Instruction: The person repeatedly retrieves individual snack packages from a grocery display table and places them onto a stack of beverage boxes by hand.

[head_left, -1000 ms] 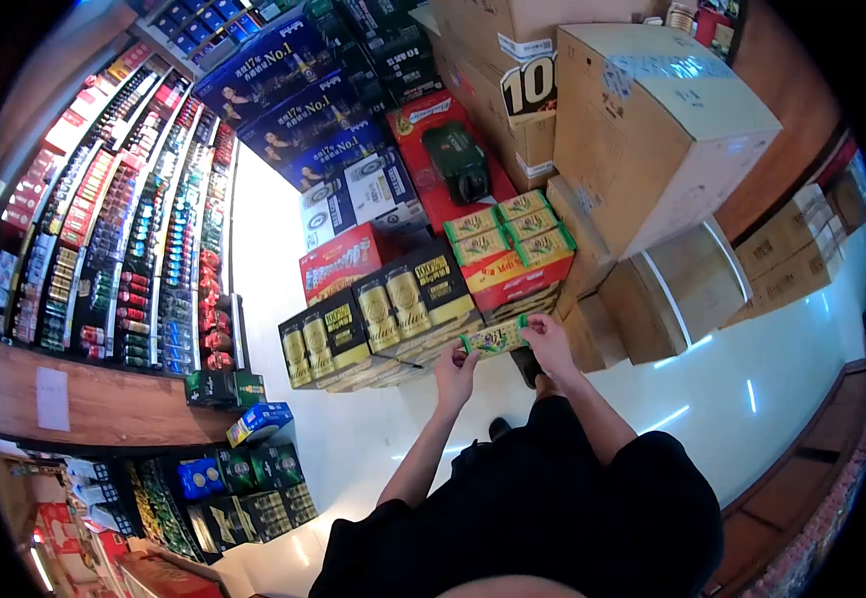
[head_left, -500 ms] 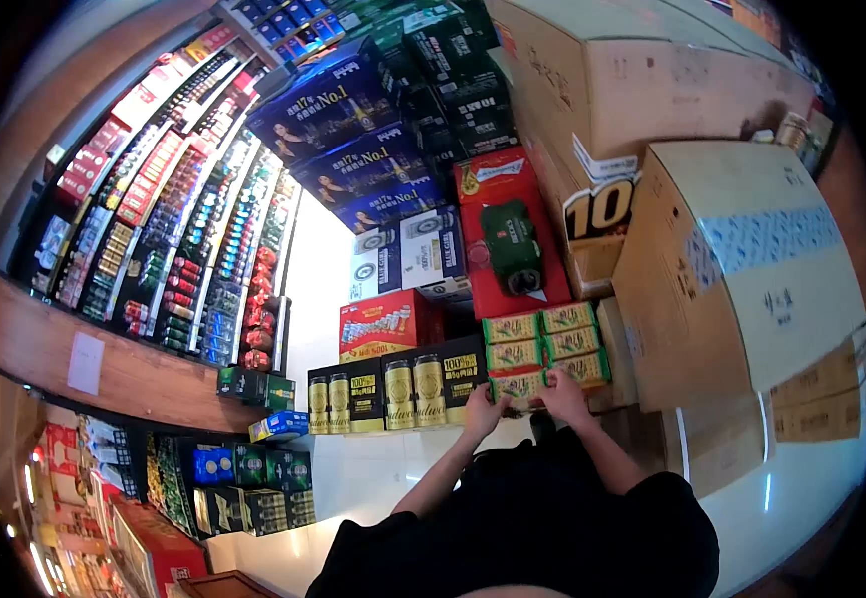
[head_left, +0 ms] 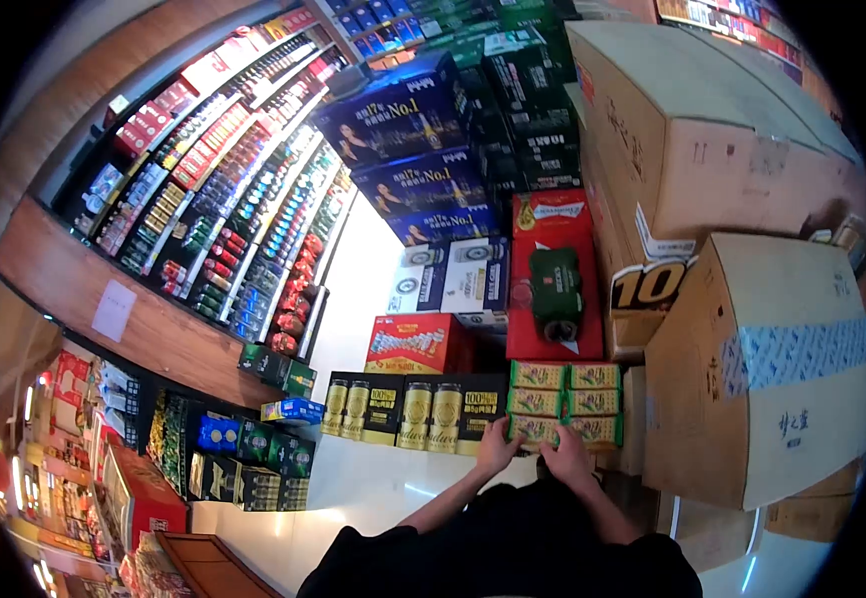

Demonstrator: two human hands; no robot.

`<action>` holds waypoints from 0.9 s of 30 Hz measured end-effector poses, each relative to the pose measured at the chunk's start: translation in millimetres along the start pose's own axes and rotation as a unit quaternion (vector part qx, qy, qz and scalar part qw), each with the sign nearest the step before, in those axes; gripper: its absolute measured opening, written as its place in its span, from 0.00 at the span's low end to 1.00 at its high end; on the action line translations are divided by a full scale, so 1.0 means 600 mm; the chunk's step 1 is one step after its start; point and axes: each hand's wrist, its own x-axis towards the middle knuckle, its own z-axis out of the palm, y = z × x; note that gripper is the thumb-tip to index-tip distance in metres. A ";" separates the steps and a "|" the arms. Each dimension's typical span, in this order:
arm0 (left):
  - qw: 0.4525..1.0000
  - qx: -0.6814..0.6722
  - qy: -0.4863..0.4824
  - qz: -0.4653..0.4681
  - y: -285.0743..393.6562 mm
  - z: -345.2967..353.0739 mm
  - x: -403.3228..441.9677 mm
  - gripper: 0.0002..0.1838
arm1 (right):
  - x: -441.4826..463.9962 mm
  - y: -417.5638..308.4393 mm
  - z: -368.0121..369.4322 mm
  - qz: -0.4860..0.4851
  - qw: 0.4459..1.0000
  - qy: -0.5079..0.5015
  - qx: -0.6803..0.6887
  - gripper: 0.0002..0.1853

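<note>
Green-edged yellow snack packets (head_left: pixel 537 376) lie flat in two columns on top of a low stack in front of me. At the near end of the left column is one such packet (head_left: pixel 532 429). My left hand (head_left: pixel 498 448) has its fingers closed at the left end of this packet. My right hand (head_left: pixel 567 458) pinches at its right end, close to the neighbouring packet (head_left: pixel 592 431) of the right column. The thumbs and the undersides of the fingers are partly hidden.
Black-and-gold beer can cases (head_left: pixel 418 414) stand left of the packets. Behind lie a red case (head_left: pixel 527 329) and a green shrink-wrapped can pack (head_left: pixel 555 289). Big cardboard boxes (head_left: pixel 802 369) crowd the right side. Blue cases (head_left: pixel 403 115) are stacked farther back; drink shelves (head_left: pixel 223 199) line the left.
The camera view has turned, so the scene sits lower and mostly farther right. The near-left packet now lies straighter in its row, with both hands still at its ends.
</note>
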 end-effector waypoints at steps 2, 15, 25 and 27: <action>1.000 0.008 -0.007 -0.003 0.001 -0.001 -0.002 0.36 | 0.002 0.001 -0.001 0.002 0.999 -0.010 0.039 0.23; 0.986 -0.143 0.048 -0.067 -0.084 -0.049 -0.184 0.31 | -0.015 -0.077 0.063 -0.145 0.988 -0.055 0.023 0.21; 0.949 -0.224 0.099 -0.200 -0.313 -0.088 -0.575 0.25 | -0.321 -0.157 0.303 -0.234 0.912 -0.336 -0.031 0.27; 0.920 -0.259 0.153 -0.250 -0.334 -0.094 -0.660 0.25 | -0.381 -0.151 0.373 -0.251 0.880 -0.402 -0.033 0.29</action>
